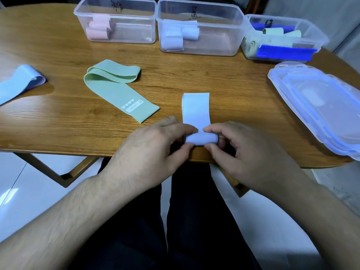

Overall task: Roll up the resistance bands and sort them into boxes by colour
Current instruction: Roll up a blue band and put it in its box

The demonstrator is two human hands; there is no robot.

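A pale lilac band (196,110) lies flat near the table's front edge, its near end wound into a small roll. My left hand (153,147) pinches the roll's left end and my right hand (247,152) pinches its right end. A green band (116,88) marked HEAVY lies folded to the left. A light blue band (19,82) lies at the far left. Three clear boxes stand at the back: the left box (81,20) holds pink rolls, the middle box (239,28) lilac rolls, the right box (319,36) pale green rolls.
Stacked clear lids (315,106) with blue trim lie at the right of the wooden table (58,125). Blue lid clips lie inside the right box. My legs are under the table's front edge, above a white tiled floor.
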